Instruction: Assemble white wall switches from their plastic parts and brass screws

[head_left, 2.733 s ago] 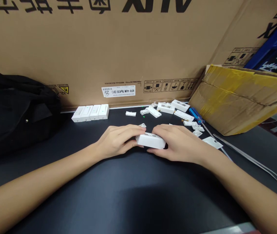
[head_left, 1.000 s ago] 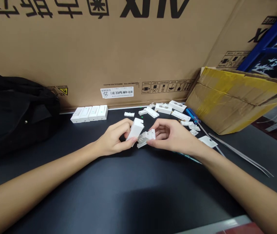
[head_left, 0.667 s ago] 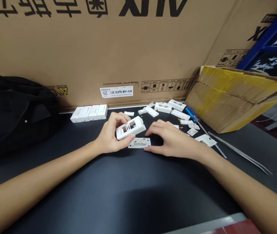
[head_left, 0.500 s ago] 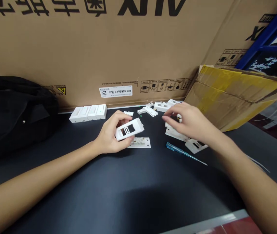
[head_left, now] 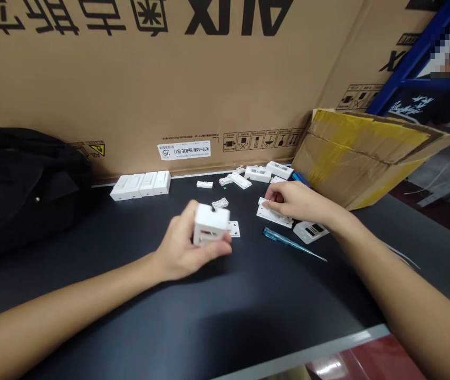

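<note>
My left hand (head_left: 187, 243) grips a white plastic housing (head_left: 210, 226), tilted with its end facing me, above the black table. Partly hidden behind it lies a white base plate (head_left: 233, 229). To the right, my right hand (head_left: 284, 199) has its fingers closed down at a white plate part (head_left: 269, 213); what they pinch, if anything, is hidden. A blue translucent screwdriver (head_left: 288, 240) lies just in front, beside a white cover with slots (head_left: 310, 231). A small white piece (head_left: 220, 203) rests behind the held housing.
Several white switch units (head_left: 141, 185) form a row at the back left. More white parts (head_left: 258, 173) lie at the back. A black bag (head_left: 22, 184) stands left, a taped carton (head_left: 359, 158) right, and a large cardboard box (head_left: 193, 84) behind.
My left hand has turned the housing end-on and brought it slightly nearer me. My right hand has lowered onto the white parts, its fingers now closed. The view has shifted slightly.
</note>
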Tool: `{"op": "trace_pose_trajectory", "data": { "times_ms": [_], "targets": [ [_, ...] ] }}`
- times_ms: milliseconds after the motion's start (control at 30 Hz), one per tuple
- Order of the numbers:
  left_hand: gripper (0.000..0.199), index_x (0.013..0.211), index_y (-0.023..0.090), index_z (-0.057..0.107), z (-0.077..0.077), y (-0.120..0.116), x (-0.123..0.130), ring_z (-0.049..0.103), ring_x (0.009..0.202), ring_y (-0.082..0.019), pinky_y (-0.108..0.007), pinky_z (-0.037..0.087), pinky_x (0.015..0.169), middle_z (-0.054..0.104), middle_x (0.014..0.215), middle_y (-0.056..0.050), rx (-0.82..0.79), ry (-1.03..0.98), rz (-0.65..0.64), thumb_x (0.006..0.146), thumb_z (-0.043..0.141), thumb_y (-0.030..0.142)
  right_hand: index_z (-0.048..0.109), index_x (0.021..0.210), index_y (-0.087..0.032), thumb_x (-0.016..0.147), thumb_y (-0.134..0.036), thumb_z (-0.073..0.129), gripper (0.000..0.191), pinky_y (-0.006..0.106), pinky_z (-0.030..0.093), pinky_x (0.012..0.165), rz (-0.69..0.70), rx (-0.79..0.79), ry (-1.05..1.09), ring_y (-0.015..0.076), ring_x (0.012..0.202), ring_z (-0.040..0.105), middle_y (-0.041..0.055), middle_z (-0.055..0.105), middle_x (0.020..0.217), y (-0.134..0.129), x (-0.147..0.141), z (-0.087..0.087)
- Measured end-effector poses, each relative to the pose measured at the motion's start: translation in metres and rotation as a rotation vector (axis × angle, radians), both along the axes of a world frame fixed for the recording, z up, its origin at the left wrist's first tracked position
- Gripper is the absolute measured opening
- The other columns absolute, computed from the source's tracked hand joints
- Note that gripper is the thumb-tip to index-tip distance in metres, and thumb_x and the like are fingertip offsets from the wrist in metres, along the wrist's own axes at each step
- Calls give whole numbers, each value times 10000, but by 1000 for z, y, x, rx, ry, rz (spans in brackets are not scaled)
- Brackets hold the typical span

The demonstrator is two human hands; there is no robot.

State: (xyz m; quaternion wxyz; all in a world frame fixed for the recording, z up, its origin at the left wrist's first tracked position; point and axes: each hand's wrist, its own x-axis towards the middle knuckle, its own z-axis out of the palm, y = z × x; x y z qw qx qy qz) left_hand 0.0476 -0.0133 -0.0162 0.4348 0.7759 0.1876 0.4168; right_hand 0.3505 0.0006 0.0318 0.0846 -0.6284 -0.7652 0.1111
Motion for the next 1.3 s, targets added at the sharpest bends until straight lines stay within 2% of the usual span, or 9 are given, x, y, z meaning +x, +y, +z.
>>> {"op": "trace_pose_trajectory", "data": {
  "times_ms": [133, 333, 433, 567, 700, 933, 1100, 1200, 1300],
  "targets": [
    [354, 963, 202, 469, 6, -18, 7, 534, 518, -95, -226, 379, 496, 660, 700, 8, 63, 91, -287, 949, 681, 486, 638, 892, -187, 872, -356, 608, 173, 317, 437, 641, 4, 46, 12, 199, 703, 633, 61, 719, 797, 1, -3, -4],
    [318, 1004, 206, 438, 19, -10, 11, 507, 572, -100, -226, 412, 567, 635, 732, 4, -237, 190, -319, 1072, 425, 516, 600, 836, -201, 920, -378, 540, 205, 337, 406, 626, 4, 231, 82, 186, 636, 563, 44, 658, 722, -5, -13, 4],
    [346, 1046, 207, 443, 18, -5, 11, 500, 611, -108, -227, 416, 571, 616, 773, -1, -378, 167, -364, 1052, 452, 553, 541, 883, -220, 936, -390, 556, 178, 326, 420, 589, -27, 290, 324, 164, 595, 558, 36, 688, 751, -11, -19, 8],
    [331, 1110, 205, 479, 14, -1, 12, 530, 628, -102, -232, 420, 558, 623, 916, -32, -504, 64, -453, 1020, 536, 518, 452, 938, -239, 912, -384, 631, 231, 308, 485, 562, 32, 107, 764, 167, 632, 660, 54, 750, 894, -14, -28, 5],
    [313, 1153, 198, 450, 17, 1, 14, 634, 663, -105, -238, 461, 590, 677, 1075, -88, -550, 82, -444, 1017, 587, 444, 390, 836, -249, 844, -262, 673, 284, 302, 500, 626, 50, 35, 894, 165, 707, 664, 29, 740, 805, -16, -36, 4],
    [341, 1060, 207, 407, 14, 6, 16, 656, 601, -105, -220, 451, 549, 719, 934, -46, -612, 47, -392, 989, 656, 429, 318, 729, -249, 817, -275, 725, 418, 282, 302, 519, 59, 103, 883, 94, 534, 360, -80, 410, 633, -16, -37, 4],
    [316, 1088, 204, 445, 7, 11, 19, 647, 627, -110, -236, 443, 557, 679, 976, -43, -630, -101, -410, 1037, 528, 505, 456, 775, -231, 889, -408, 730, 346, 275, 371, 551, 139, -21, 1061, 113, 605, 462, -38, 547, 707, -17, -37, 2],
    [305, 1099, 202, 464, 9, 11, 19, 679, 691, -144, -265, 495, 607, 665, 1042, -60, -672, -145, -409, 1007, 574, 471, 559, 973, -233, 864, -397, 784, 299, 245, 395, 548, 154, -69, 1088, 129, 680, 561, -10, 666, 780, -19, -38, 5],
    [307, 1123, 207, 470, 9, 11, 19, 735, 788, -195, -300, 545, 669, 662, 1127, -79, -695, -160, -393, 984, 619, 436, 592, 1232, -245, 857, -388, 805, 454, 219, 414, 505, 178, -99, 1089, 138, 712, 610, 5, 700, 827, -21, -39, 6]
  ]
}}
